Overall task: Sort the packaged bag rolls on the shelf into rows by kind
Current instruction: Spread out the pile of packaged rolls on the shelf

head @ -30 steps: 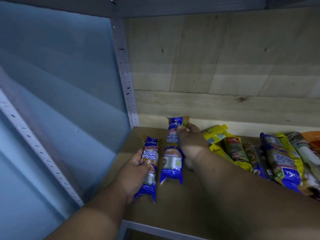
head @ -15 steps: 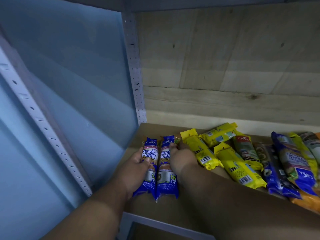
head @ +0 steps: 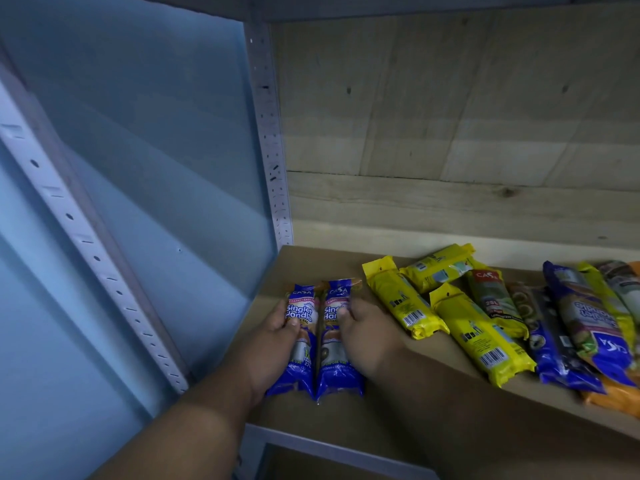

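Two blue "Singlet Handle" bag-roll packs lie side by side at the shelf's left end, long sides touching. My left hand [head: 277, 332] rests on the left blue pack [head: 301, 308], thumb over its label. My right hand [head: 363, 332] presses fingers on the right blue pack [head: 334, 362]. To their right lie three yellow packs: one [head: 401, 299] near my right hand, one [head: 436, 266] farther back, one [head: 479, 337] nearer the front. Beyond them a green-yellow pack [head: 490, 303] and another blue Singlet pack [head: 588, 327] lie in a loose pile.
The brown shelf board [head: 311, 261] ends at a blue side panel [head: 156, 168] and a perforated metal upright [head: 273, 150] on the left. A wooden plank back wall [head: 450, 133] closes the rear. An orange pack [head: 609, 393] and several more packs crowd the right edge.
The right blue pack has been slid left and forward until it lies against the left one. Both hands stay on the packs, and the view has shifted right, showing more yellow packs.
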